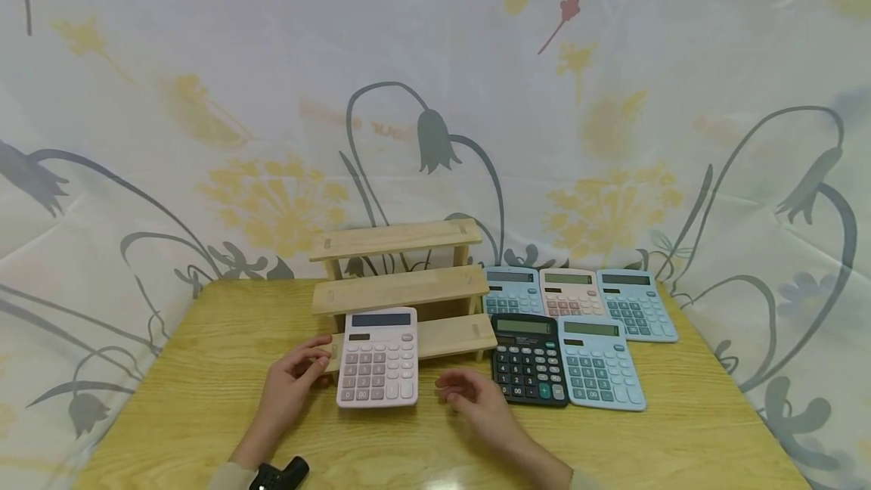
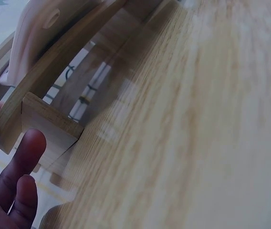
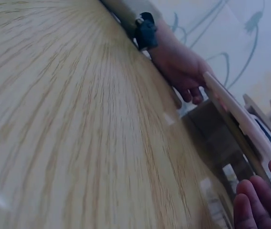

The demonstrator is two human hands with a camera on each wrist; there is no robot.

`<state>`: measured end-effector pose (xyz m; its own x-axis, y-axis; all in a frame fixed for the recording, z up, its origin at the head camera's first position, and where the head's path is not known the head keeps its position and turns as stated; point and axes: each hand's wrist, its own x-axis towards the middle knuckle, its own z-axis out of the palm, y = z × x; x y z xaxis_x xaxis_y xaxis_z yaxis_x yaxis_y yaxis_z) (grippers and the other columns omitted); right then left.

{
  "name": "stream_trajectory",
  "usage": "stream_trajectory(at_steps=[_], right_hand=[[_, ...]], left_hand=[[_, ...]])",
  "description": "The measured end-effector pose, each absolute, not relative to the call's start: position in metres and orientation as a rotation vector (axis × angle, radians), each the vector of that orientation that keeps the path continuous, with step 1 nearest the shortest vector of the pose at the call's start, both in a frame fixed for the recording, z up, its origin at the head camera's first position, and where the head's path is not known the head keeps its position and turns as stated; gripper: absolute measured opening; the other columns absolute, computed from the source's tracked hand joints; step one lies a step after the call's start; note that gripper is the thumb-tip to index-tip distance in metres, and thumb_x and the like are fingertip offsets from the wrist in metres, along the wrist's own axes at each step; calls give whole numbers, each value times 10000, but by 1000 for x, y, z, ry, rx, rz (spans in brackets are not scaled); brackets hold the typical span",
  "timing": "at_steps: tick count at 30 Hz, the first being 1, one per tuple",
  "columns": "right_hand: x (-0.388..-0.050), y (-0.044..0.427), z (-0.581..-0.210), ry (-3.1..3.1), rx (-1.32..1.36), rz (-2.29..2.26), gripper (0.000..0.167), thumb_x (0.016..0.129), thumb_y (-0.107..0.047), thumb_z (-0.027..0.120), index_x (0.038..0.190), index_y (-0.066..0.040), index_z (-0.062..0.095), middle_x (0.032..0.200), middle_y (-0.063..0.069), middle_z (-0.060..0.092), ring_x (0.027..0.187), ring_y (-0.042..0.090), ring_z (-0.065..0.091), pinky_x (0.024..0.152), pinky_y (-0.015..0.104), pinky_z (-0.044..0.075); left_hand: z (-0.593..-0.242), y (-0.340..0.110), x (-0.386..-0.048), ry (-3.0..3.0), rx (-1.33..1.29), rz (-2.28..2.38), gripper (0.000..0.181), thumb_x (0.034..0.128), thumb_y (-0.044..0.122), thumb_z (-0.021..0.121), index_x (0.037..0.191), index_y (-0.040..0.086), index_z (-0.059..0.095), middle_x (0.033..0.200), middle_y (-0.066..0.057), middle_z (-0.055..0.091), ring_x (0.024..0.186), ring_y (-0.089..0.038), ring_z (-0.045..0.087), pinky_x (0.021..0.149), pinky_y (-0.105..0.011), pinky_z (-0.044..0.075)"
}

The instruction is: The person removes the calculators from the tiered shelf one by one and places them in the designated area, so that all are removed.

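Note:
A pale pink calculator (image 1: 378, 358) leans, screen end up, on the lowest step of a three-tier wooden shelf (image 1: 401, 280). My left hand (image 1: 289, 388) is at the left end of that step, fingers loosely bent. In the left wrist view its fingers (image 2: 30, 148) lie around the board's end without a plain grip; whether they touch it I cannot tell. To the right of the pink calculator, apart from it, my right hand (image 1: 483, 410) hovers with relaxed fingers and nothing in them. A black calculator (image 1: 529, 360) lies just beyond the right hand.
Right of the shelf lie a blue calculator (image 1: 602, 363), another pink calculator (image 1: 571, 293) and two more blue ones, set in two rows. Everything stands on a wood-grain table (image 1: 218, 339). A flower-print cloth (image 1: 272, 97) hangs behind and beside it.

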<state>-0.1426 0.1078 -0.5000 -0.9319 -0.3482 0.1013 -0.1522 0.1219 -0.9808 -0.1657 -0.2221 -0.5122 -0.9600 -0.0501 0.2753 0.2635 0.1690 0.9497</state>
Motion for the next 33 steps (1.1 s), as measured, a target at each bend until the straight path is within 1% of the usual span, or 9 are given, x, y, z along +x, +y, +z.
stream_trajectory(at_steps=[5, 12, 19, 26, 33], right_hand=[[-145, 96, -501, 2230, -566, -1917, 350, 912, 40, 603, 1254, 85, 549, 1150, 216, 653, 1028, 351, 652, 912, 266, 512], [-147, 85, -499, 2234, -570, -1913, 364, 915, 26, 616, 1274, 41, 552, 1154, 179, 654, 1039, 308, 643, 929, 274, 511], [-150, 75, -496, 2217, -585, -1959, 379, 900, 51, 613, 1272, 76, 544, 1153, 197, 647, 1058, 313, 617, 926, 289, 514], [-152, 69, -492, 2211, -562, -1977, 373, 897, 62, 607, 1264, 78, 538, 1146, 194, 641, 1061, 305, 610, 929, 280, 512], [-153, 64, -492, 2214, -537, -1993, 362, 883, 79, 606, 1238, 78, 537, 1125, 182, 637, 1046, 283, 609, 921, 270, 512]], left_hand=[[-512, -223, -166, -2201, -213, -1874, 125, 964, 40, 647, 1016, -62, 698, 1315, -227, 587, 852, -100, 676, 653, -313, 600], [-513, -222, -166, -2206, -207, -1865, 124, 962, 42, 650, 1020, -55, 700, 1315, -224, 590, 845, -98, 676, 647, -313, 599], [-511, -222, -165, -2209, -198, -1863, 121, 963, 47, 651, 1016, -50, 700, 1314, -214, 596, 853, -90, 676, 650, -324, 600], [-512, -222, -166, -2199, -214, -1857, 115, 959, 29, 650, 1013, -59, 701, 1302, -233, 595, 836, -102, 680, 638, -321, 599], [-512, -222, -166, -2199, -210, -1861, 115, 963, 37, 648, 1007, -55, 701, 1301, -222, 597, 841, -104, 680, 642, -320, 599]])
